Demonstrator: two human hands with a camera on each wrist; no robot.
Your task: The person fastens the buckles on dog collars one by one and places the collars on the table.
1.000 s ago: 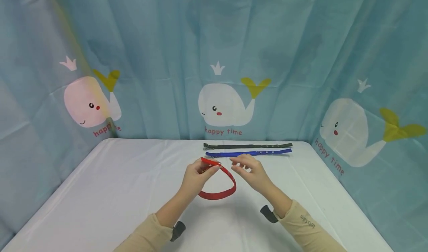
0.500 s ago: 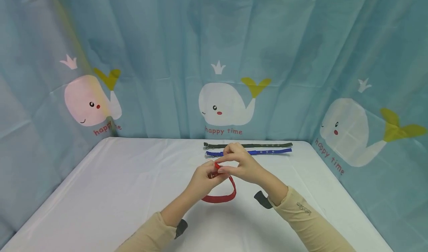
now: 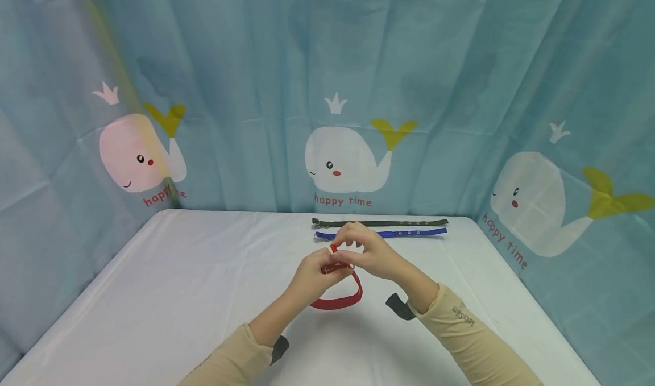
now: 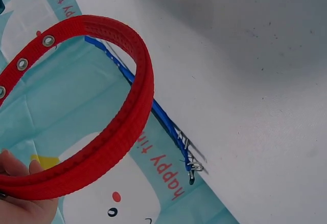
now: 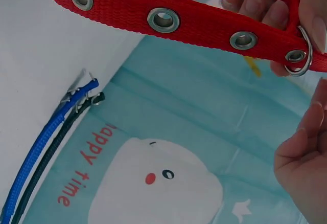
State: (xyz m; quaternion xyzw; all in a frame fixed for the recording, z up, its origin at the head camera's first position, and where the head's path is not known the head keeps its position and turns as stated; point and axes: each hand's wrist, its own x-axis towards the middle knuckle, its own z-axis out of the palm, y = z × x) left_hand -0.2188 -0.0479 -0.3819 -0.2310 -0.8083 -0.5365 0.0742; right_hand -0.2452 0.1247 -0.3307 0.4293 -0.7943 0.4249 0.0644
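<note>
A red collar [image 3: 338,303] is bent into a loop above the table, between both hands. My left hand [image 3: 312,275] grips it where the strap ends meet. My right hand [image 3: 370,255] pinches the small red strap tip that sticks up over the left hand's fingers. In the right wrist view, metal eyelets run along the red strap [image 5: 204,22], and a metal ring [image 5: 308,55] loops around it beside the left fingers [image 5: 278,14]. The fingers partly hide the hardware. The left wrist view has the padded band [image 4: 112,147] curving away from the left hand [image 4: 30,206].
On the white table [image 3: 153,295], toward the back, a blue collar [image 3: 419,232] lies stretched out in front of a dark green collar [image 3: 389,223]. A light-blue curtain [image 3: 245,90] with whale prints surrounds the table at the back and sides.
My right hand has come left from beside the collar to its strap tip and pinches it. My left hand has shifted slightly right with the collar, and the tip now points upward.
</note>
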